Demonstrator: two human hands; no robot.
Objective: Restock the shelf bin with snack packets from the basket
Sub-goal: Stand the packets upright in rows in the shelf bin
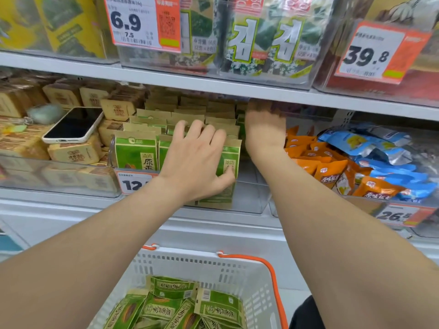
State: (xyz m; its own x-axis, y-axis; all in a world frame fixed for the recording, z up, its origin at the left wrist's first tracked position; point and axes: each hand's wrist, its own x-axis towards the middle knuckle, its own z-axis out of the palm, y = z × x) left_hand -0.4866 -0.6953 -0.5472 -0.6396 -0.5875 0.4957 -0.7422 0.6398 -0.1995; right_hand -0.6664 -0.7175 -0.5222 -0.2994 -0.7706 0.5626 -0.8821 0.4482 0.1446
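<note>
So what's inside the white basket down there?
Inside the white basket lie green snack packets, piled loosely. What is under them is hidden, and the left forearm covers the basket's left side.

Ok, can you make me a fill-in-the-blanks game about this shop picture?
The phone lies on the packs with its screen facing ____.
The basket has a handle coloured ____.
The left hand rests on snack packets coloured ____.
Missing words: up, orange, green.
</note>
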